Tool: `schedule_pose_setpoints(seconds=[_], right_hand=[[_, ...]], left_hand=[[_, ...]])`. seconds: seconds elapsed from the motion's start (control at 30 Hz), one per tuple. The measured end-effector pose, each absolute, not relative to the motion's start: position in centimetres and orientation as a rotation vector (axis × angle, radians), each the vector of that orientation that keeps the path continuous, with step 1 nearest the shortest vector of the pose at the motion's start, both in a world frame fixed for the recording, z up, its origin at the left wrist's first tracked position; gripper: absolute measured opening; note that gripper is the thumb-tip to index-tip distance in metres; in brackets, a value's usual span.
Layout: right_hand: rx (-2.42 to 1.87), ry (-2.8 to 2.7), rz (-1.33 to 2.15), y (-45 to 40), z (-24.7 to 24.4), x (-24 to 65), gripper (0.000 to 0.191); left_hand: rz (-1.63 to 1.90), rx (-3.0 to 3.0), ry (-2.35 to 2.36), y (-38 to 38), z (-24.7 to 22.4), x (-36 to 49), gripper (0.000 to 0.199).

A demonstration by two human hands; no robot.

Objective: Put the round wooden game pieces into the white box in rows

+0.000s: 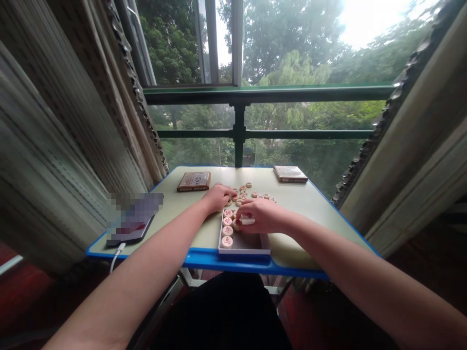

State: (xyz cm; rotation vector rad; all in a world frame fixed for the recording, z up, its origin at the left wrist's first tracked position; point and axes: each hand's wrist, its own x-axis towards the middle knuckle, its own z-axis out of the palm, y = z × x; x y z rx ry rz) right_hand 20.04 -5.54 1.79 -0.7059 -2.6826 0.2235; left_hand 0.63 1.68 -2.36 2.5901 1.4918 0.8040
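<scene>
A shallow white box point(245, 251) lies at the table's near edge, with a column of round Chinese chess pieces point(227, 231) marked in red along its left side. My right hand point(261, 215) reaches over the box, thumb and fingers closed on a chess piece point(236, 225) beside that column. Just beyond the box, my left hand point(217, 196) is closed, its bent fingertips on a chess piece point(234, 198) at the left of a loose group. Other loose pieces point(243, 196) lie between and beyond the hands. My right hand covers part of the box's inside.
A flat patterned box point(194, 181) rests at the table's back left, another flat box point(290, 174) at the back right. On the left edge lies a dark device point(136, 223) with a white cable point(117, 253). The pale table point(314, 218) has a blue rim and stands by a window.
</scene>
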Motion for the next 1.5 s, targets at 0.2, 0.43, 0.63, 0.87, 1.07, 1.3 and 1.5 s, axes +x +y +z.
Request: schedule_pose_setpoints(seconds=[0.2,0.43,0.63,0.87,1.07,1.3,1.5], right_hand=[[-0.720,-2.695,0.179,-5.5,1.9,20.1,0.017],[-0.745,-2.744,0.174,-5.7,1.8,19.9,0.019],[-0.752,-2.751,0.184,-5.7,1.8,19.9,0.013],[-0.769,-2.754,0.116,-5.3,2.3,20.5,0.017],[-0.824,-2.764,0.101,-5.1,2.1,20.6,0.016],[-0.789,-2.733,0.154,-4.8,2.3,20.9,0.018],[-0.944,-2.512,0.058,-3.2,2.8,22.4,0.010]], left_hand=[[0.815,2.577,1.495,1.6,-2.4,0.7,0.033],[0.801,2.579,1.508,1.5,-2.2,0.7,0.032],[0.826,2.576,1.497,1.5,-2.2,0.6,0.029],[0.842,2.590,1.443,1.4,-2.2,0.6,0.025],[0.858,2.571,1.454,1.4,-2.4,0.5,0.024],[0.847,2.566,1.495,1.4,-2.2,0.6,0.026],[0.795,2.532,1.507,1.0,-1.7,0.8,0.028]])
